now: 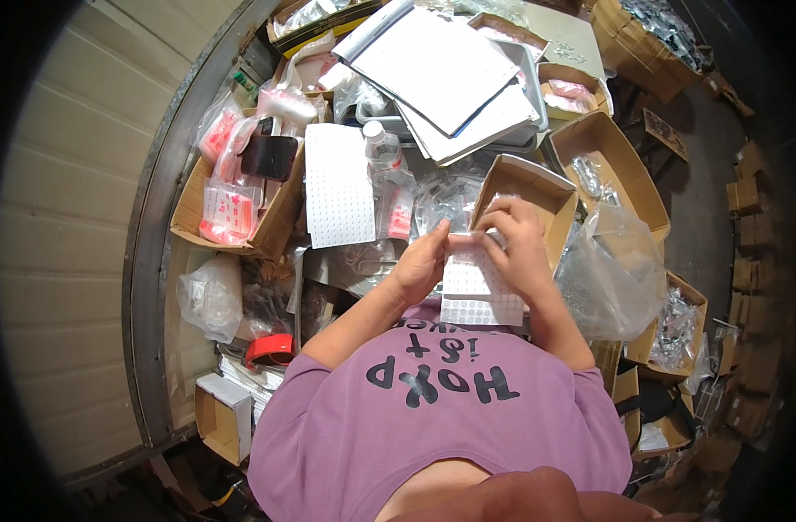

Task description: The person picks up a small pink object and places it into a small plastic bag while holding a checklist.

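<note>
A white sheet of small round stickers (pixel 469 280) lies between my hands, close to my chest, its lower end showing larger greyish dots. My left hand (pixel 420 264) grips its left edge, thumb up near the top corner. Over the upper right part of the sheet, my right hand (pixel 521 248) has its fingers bent and pinched at the top edge; whether a loose sticker is between the fingertips is too small to tell. Just beyond the right hand stands an open cardboard box (pixel 550 196). Clear plastic bags (pixel 447 198) lie past the sheet.
To the left, another dotted sheet (pixel 339 187) lies beside a clear bottle with a white cap (pixel 376 139). A phone (pixel 270 157) rests on a carton of bagged red-and-white items (pixel 228 211). Papers (pixel 441 74) cover a grey bin. A large plastic bag (pixel 614 278) bulges at right.
</note>
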The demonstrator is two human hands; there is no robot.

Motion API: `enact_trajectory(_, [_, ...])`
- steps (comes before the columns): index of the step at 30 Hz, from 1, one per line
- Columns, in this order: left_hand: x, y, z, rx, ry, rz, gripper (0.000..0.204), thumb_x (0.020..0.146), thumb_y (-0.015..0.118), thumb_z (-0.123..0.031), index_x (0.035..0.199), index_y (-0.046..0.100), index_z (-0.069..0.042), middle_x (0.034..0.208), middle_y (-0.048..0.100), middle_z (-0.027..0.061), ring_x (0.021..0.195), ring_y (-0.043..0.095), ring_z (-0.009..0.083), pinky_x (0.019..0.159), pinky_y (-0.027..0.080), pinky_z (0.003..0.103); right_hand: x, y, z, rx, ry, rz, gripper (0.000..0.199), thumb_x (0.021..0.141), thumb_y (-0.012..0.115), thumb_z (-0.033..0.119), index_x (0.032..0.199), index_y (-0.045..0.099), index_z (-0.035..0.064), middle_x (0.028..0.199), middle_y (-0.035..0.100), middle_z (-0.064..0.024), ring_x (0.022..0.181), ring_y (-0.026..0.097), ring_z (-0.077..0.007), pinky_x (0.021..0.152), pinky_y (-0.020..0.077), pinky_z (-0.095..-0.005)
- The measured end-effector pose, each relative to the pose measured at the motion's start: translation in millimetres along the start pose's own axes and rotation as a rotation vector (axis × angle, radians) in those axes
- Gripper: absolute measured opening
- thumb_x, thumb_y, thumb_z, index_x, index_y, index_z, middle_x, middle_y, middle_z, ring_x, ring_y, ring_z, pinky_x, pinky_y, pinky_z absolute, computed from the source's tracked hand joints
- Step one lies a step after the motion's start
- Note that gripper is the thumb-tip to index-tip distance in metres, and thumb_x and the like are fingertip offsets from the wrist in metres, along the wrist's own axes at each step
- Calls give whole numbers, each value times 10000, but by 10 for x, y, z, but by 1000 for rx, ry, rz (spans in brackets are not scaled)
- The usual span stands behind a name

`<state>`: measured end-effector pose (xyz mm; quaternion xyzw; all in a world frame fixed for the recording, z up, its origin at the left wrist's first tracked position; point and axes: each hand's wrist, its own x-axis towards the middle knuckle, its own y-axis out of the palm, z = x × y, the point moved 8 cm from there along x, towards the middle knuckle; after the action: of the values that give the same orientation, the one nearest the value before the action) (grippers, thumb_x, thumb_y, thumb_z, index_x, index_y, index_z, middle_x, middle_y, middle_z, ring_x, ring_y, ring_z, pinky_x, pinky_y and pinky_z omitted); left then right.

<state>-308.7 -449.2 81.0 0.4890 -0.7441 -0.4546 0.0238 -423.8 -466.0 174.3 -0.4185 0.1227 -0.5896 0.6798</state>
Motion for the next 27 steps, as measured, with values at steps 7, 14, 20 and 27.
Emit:
enact_trajectory(7, [-104,-99,-149,376,165,-34,343,914,514,-151,1155,585,83,1153,615,158,1087,562,215,964,410,308,-96,-467,-491,-267,313,-257,250,791,665,133,1027,623,61,1036,575,-107,1063,496,-283,950,318,-407])
enact_trajectory(14, [-296,124,-404,1068,563,12,285,792,494,48,1019,665,24,842,656,71,764,588,111,701,467,256,-99,-215,-264,311,197,38,303,774,680,98,1042,600,-16,981,621,-159,925,603,-279,811,468,-365])
enact_trajectory(20, [-420,177,-466,1097,698,1,323,725,544,58,989,695,-50,811,630,109,716,606,180,676,474,266,-187,11,-278,536,291,233,302,782,697,60,1049,580,-16,893,646,-81,835,607,-144,745,473,-265])
enact_trajectory(27, [-734,-501,-798,913,642,-340,270,758,533,38,962,705,-5,863,669,79,784,613,145,745,477,258,-227,-136,-484,480,404,94,249,806,679,101,1017,598,-3,847,649,-90,750,622,-153,655,479,-259])
